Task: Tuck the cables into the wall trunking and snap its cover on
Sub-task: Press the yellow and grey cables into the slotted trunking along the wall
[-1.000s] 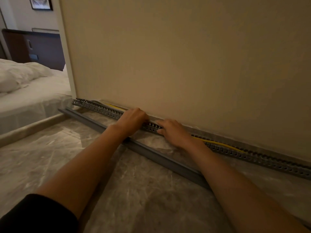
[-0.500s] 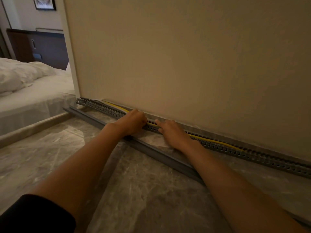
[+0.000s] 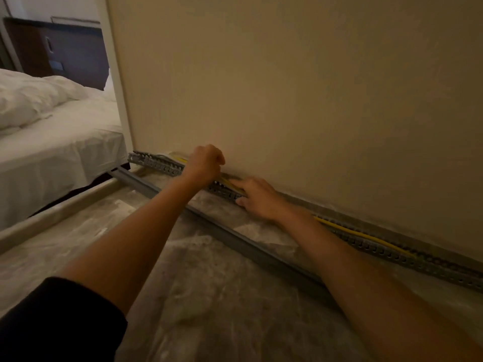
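Lifting off the trunking [image 3: 392, 254], the left hand [image 3: 203, 163] has shifted leftward since a moment ago and now curls, apparently round the yellow cable [image 3: 352, 232], so tucking continues. The right hand [image 3: 257, 198] lies just beside it, fingers straight, pressing the cable into the channel. The cover [image 3: 235, 239] lies on the floor, untouched.

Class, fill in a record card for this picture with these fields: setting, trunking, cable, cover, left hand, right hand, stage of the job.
Setting: pale veined floor at the foot of a beige wall; bed to the left
Trunking: grey slotted trunking along the wall base, uncovered
Cable: yellow cable runs along the trunking
Cover: grey cover lies on the floor, apart from the trunking
Left hand: left hand curled over the cable, apparently gripping it
Right hand: right hand, fingers straight, presses the cable down
Stage: cover not yet on
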